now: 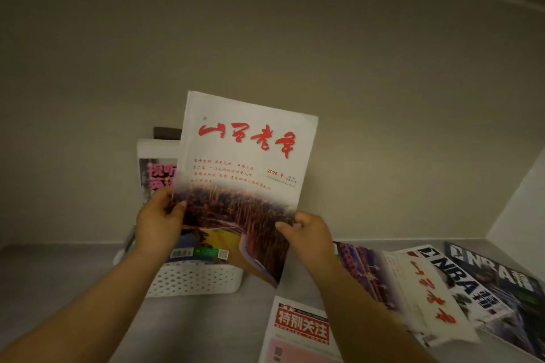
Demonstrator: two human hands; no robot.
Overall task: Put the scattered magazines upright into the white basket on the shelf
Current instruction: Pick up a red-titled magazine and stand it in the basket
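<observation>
While left hand (pixel 159 224) and right hand (pixel 309 236) pinch the magazine (pixel 244 156) | white basket (pixel 194 280) half hidden | scattered magazines (pixel 427 289) blurred

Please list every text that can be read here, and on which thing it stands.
"山西青年" and "2025 9": held magazine.
"特别关注": front magazine, lying flat.
"NBA": pale-edged magazine and dark magazine.
Small red lines on the held magazine: too blurred.
Title of basket magazine: partly hidden.
</observation>
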